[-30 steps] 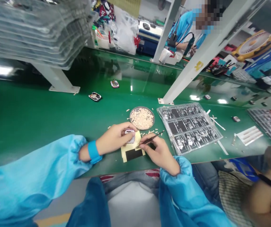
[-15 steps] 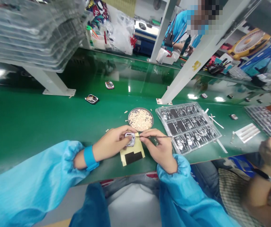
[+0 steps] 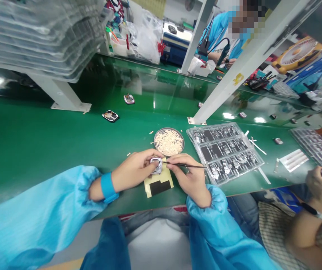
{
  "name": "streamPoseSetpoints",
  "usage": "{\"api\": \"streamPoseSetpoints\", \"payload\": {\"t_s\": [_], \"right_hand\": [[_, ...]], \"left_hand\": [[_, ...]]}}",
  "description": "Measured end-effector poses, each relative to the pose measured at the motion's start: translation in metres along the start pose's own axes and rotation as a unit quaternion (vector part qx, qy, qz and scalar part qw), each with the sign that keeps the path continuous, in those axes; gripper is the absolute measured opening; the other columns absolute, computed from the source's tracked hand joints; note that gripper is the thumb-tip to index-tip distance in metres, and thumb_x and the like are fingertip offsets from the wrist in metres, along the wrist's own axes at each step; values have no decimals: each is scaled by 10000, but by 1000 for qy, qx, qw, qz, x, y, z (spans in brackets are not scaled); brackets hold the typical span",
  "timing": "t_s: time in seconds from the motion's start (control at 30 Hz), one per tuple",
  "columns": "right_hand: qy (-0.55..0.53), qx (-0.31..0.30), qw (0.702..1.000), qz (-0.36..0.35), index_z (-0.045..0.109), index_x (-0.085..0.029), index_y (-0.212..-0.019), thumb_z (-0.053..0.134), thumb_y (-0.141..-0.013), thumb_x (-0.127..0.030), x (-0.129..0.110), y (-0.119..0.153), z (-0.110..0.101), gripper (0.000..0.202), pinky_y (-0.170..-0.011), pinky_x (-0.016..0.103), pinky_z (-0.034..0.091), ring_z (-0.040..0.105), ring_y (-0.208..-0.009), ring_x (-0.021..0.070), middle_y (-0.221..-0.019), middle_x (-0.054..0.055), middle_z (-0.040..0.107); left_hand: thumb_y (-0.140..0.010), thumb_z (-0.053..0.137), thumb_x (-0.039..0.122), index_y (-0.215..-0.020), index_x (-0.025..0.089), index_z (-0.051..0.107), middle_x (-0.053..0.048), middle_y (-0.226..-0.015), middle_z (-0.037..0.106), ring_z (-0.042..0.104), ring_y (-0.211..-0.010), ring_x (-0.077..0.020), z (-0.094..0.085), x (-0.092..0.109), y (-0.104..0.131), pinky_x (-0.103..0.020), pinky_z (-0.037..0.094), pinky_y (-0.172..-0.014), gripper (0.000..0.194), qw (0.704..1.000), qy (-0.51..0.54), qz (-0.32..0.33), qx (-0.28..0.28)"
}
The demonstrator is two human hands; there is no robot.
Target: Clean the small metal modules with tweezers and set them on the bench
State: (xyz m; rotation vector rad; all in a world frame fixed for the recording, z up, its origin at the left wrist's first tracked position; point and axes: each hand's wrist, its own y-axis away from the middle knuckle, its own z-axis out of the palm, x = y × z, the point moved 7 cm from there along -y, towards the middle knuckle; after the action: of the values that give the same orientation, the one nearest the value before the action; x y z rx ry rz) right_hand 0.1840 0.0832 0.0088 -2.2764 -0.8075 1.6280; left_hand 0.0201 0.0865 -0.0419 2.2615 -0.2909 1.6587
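My left hand [image 3: 134, 170] holds a small square watch case [image 3: 157, 165] over a yellow card with a black patch [image 3: 158, 183] on the green bench [image 3: 37, 138]. My right hand [image 3: 187, 176] pinches thin tweezers [image 3: 187, 165] that lie almost level, their tip touching the case. Just beyond my hands sits a round metal dish [image 3: 169, 141] filled with small pale parts; a few of them lie loose around it. Both my arms wear blue sleeves, and a blue band circles my left wrist.
A clear blister tray of dark parts [image 3: 224, 150] lies right of the dish, with white strips [image 3: 293, 160] beyond. Two watch cases [image 3: 110, 116] [image 3: 128, 99] rest farther back. White frame posts [image 3: 241, 67] stand on the bench. A co-worker's hand [image 3: 320, 185] is at right; another person sits across.
My right hand turned the tweezers from a slant to nearly level and brought their tip to the case. The left hand kept its hold on the case.
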Motion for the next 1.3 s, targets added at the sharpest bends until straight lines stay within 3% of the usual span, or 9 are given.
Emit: {"api": "streamPoseSetpoints", "payload": {"t_s": [0.33,0.53,0.77,0.87,0.97,1.07,1.13,1.2,1.3], "right_hand": [[3,-1,999,46,696,-219,-955,753,-856,-166,4,7,-5,126,-866,369,564,708,-918,202,-925,45,744],[1,-19,996,84,713,-225,-950,766,-851,-221,13,7,-2,112,-876,350,551,711,-915,202,-932,41,754],[-214,-37,956,196,665,-214,-876,759,-855,-275,33,13,6,114,-862,339,551,694,-909,188,-911,37,720],[-270,-36,938,213,635,-204,-853,797,-821,-331,33,18,4,209,-841,339,556,689,-876,184,-899,43,708],[-274,-26,940,201,613,-201,-885,699,-902,-431,24,22,-17,246,-787,350,574,689,-811,180,-890,51,700],[-203,37,965,159,580,-200,-851,469,-1013,-511,12,21,-68,368,-766,371,576,688,-797,191,-886,69,701],[-94,97,979,154,599,-199,-868,466,-1014,-504,11,20,-106,363,-705,340,560,671,-733,181,-828,51,695],[63,113,978,166,669,-194,-920,546,-985,-464,17,14,-132,303,-683,315,534,662,-726,180,-818,43,712],[244,44,956,158,735,-200,-971,627,-936,-412,33,-7,-136,240,-739,326,520,677,-769,194,-912,49,761]], "left_hand": [[-966,526,365,-1174,179,662,-64,-980,744,706,-774,-177,-1,4,1,-271,567,-668,310,999,37,-16,-4],[-982,517,423,-1246,200,678,-74,-1180,741,710,-978,-219,-3,6,1,-286,578,-769,380,999,35,9,-2],[-953,556,445,-1213,207,715,-55,-1219,736,669,-1101,-241,-6,6,1,-318,528,-946,386,1000,14,16,12],[-941,560,472,-1203,198,723,-68,-1125,761,699,-972,-243,-8,10,3,-336,554,-880,413,1000,-4,1,11],[-904,611,494,-1236,179,689,-92,-1036,770,718,-860,-249,-10,11,4,-354,588,-791,464,999,30,-26,7],[-802,764,418,-1200,179,642,-127,-1172,735,712,-1023,-283,-12,11,5,-367,587,-878,479,993,116,-15,5],[-770,810,370,-1169,191,599,-130,-1184,724,721,-1001,-268,-10,9,5,-350,594,-849,485,988,152,-10,-3],[-779,809,385,-1153,198,569,-120,-1123,736,737,-907,-249,-7,6,6,-322,602,-749,482,986,165,-22,-6],[-770,805,459,-1140,194,601,-95,-1014,753,736,-811,-235,-6,5,7,-299,591,-664,499,991,129,-40,10]]}}
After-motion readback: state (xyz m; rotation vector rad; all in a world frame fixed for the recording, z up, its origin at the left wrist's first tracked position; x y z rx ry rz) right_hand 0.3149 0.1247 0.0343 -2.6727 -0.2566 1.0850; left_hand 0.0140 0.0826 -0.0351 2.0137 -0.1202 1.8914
